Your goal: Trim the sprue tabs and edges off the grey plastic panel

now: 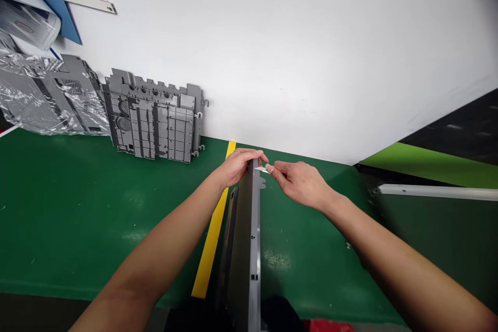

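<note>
Toward the far end of the panel [245, 238], both hands work close together. This long grey metal piece runs straight away from the person across the green desk [97, 207], with a pale notched edge on its right side and a darker face on its left. Its near end passes out of view at the bottom of the picture.

The left hand [237, 166] sits on the panel's left side, its left fingers [252, 154] curled over the far end and clamped on it. The right hand [299, 184] reaches in from the panel's right, its right fingers [273, 168] pinched together on a small white strip [261, 169]. The strip is too small to tell as film, label or blade. It lies just above the panel's far end, pointing left from the right fingers toward the left hand, so the two hands nearly meet across it.

Left of the panel, a yellow stripe [212, 249] runs along the desk close beside it. Farther left, a grey casting [151, 119] and a bagged part [50, 98] lean against a white wall [311, 52]. Right of the panel, the desk runs on to its edge, with a white rail [431, 192] beyond. Past the panel's far end, the wall stands close, leaving little room that way.
</note>
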`<state>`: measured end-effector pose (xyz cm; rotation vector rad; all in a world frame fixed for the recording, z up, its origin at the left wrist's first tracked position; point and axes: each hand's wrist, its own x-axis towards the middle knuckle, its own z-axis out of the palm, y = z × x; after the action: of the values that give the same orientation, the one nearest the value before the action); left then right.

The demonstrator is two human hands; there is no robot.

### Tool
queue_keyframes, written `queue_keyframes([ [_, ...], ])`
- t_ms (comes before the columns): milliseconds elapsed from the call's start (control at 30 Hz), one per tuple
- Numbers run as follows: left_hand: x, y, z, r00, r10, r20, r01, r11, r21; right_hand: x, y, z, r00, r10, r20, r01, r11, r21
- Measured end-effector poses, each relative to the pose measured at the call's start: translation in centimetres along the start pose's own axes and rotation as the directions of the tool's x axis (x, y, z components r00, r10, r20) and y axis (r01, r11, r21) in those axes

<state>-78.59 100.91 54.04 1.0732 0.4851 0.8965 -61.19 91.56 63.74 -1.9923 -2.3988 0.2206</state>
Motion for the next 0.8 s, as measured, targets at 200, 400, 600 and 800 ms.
queue_keyframes([
  [200,0.2,-0.2,0.2,1.0,0.012,0.003,-0.012,1.0,0.015,0.1,-0.2,-0.1,0.998,0.032,0.059,-0.036,0.996,0.078],
  [400,0.2,-0.2,0.3,1.0,0.011,-0.024,-0.011,1.0,-0.006,0.2,-0.8,-0.3,0.999,-0.038,-0.01,0.034,0.964,-0.262],
  [600,0.1,0.0,0.4,0.999,0.029,-0.027,-0.03,1.0,-0.007,0.2,-0.9,-0.4,0.997,-0.071,-0.027,0.057,0.937,-0.345],
  [800,0.3,-0.3,0.2,0.999,0.035,-0.014,-0.035,0.999,-0.018,0.0,-1.0,-0.2,0.995,-0.088,-0.046,0.063,0.916,-0.397],
])
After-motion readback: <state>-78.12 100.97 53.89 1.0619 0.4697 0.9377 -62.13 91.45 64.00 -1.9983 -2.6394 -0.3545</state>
